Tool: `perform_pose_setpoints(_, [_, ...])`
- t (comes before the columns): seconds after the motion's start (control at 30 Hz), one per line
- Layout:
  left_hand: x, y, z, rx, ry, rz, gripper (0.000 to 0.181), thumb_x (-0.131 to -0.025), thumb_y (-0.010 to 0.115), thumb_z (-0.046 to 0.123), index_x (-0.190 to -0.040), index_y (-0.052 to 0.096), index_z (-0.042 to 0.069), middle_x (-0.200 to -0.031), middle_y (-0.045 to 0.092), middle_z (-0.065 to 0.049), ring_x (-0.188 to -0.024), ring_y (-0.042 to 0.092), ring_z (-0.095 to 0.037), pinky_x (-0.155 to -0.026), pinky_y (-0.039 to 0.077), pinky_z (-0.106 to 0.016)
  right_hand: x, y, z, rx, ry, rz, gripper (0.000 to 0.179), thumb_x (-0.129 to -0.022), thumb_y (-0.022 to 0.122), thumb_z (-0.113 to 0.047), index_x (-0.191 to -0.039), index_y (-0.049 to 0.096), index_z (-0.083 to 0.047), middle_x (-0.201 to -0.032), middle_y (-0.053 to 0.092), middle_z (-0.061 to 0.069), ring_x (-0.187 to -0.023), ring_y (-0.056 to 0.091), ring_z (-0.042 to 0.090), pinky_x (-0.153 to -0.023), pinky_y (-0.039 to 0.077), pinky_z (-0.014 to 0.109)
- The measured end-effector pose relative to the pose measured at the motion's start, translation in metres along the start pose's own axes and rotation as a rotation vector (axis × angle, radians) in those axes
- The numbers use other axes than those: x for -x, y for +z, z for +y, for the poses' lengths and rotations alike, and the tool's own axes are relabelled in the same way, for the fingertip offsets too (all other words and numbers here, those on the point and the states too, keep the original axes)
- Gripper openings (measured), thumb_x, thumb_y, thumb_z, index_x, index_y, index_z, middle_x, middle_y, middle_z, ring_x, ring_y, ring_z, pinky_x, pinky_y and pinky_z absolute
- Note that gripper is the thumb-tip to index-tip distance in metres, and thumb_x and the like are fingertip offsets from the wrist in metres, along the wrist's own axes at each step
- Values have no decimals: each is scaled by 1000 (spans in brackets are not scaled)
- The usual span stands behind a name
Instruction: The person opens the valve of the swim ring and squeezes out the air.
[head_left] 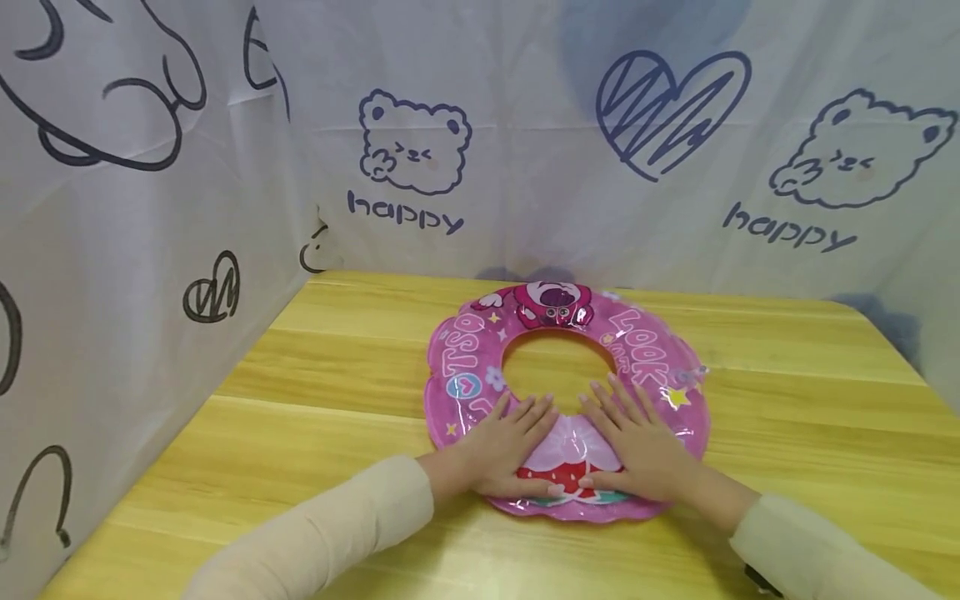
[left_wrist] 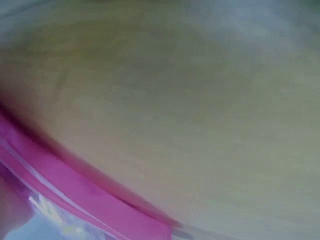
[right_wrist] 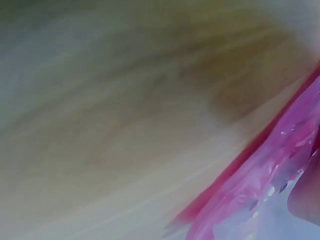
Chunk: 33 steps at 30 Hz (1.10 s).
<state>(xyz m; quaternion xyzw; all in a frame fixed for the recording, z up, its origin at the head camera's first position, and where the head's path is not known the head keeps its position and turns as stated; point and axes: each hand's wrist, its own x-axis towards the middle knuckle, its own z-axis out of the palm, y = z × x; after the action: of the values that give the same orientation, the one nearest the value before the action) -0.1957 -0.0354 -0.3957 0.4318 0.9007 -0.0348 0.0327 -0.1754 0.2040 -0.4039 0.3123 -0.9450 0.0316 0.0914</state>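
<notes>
A pink inflatable swim ring (head_left: 442, 408) lies flat on the wooden table, printed with a bear, letters, stars and a strawberry. My left hand (head_left: 506, 446) rests on its near left part, fingers spread toward the central hole. On the near right part my right hand (head_left: 645, 450) lies the same way, fingers spread, thumb over the strawberry print. Both thumbs point toward each other. In the left wrist view the ring's pink edge (left_wrist: 90, 185) crosses the lower left; in the right wrist view its shiny edge (right_wrist: 255, 170) runs along the lower right, beside a blurred bit of hand.
The yellow wood-grain table (head_left: 315, 400) extends around the ring. A white cloth (head_left: 525, 167) with bear and heart drawings hangs behind it, and another cloth side (head_left: 135, 233) stands at the left. A clear valve (head_left: 690, 375) sticks out at the ring's right.
</notes>
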Motion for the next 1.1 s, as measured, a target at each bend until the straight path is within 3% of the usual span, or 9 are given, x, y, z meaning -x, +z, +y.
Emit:
perform_pose_setpoints(0.13, [1,-6,1,34,34,22,89,-88,37,67,-149,13,8,-157,8,-12,-143,15,-32,-115,10,-56,3,-5,4,4,1,16,95,-77,54,-68,-143,33,-3,-151,24,22,-142,10,40,-116,3,52])
perform_pose_setpoints(0.23, [3,-10,3,-3,68,25,81,-90,39,61,-148,22,8,-155,17,-12,-142,21,-31,-114,15,-56,6,-5,10,-14,1,12,92,-77,55,-66,-142,35,-4,-150,25,23,-141,10,41,-115,4,52])
perform_pose_setpoints(0.4, [4,-13,6,-76,80,11,73,-91,39,59,-145,31,11,-150,33,-9,-139,31,-26,-114,22,-49,15,-2,29,-29,-11,15,86,-80,55,-63,-140,38,-4,-149,25,26,-140,10,42,-116,-4,50])
perform_pose_setpoints(0.57, [5,-15,3,-52,68,-17,73,-91,38,60,-147,29,14,-151,32,-7,-141,27,-26,-116,16,-49,24,2,54,-36,-38,43,84,-81,48,-65,-142,36,-9,-146,25,30,-141,4,42,-115,-14,46])
perform_pose_setpoints(0.67, [5,-18,-7,-36,44,-1,75,-90,38,63,-147,28,16,-153,27,-7,-143,21,-28,-116,10,-52,29,0,67,-49,-49,38,83,-80,46,-67,-146,30,-19,-145,24,33,-141,0,43,-114,-13,52])
perform_pose_setpoints(0.77, [3,-20,-21,-29,-1,37,77,-88,38,65,-147,28,15,-155,22,-9,-144,16,-30,-115,6,-55,30,-4,72,-87,-15,-23,82,-80,51,-64,-147,27,-24,-146,21,33,-141,-2,45,-112,-9,59])
perform_pose_setpoints(0.93, [2,-23,-42,18,-76,76,81,-87,40,66,-147,26,13,-156,15,-12,-144,10,-32,-115,4,-56,27,-17,68,-147,73,-159,82,-81,60,-54,-145,31,-12,-150,15,29,-141,-3,44,-112,-8,60])
perform_pose_setpoints(1.1, [2,-25,-53,49,-119,74,84,-86,42,65,-148,25,11,-156,15,-12,-145,9,-31,-116,3,-54,16,-26,45,-201,71,-166,78,-87,56,-48,-143,32,0,-152,18,25,-141,8,45,-114,3,56])
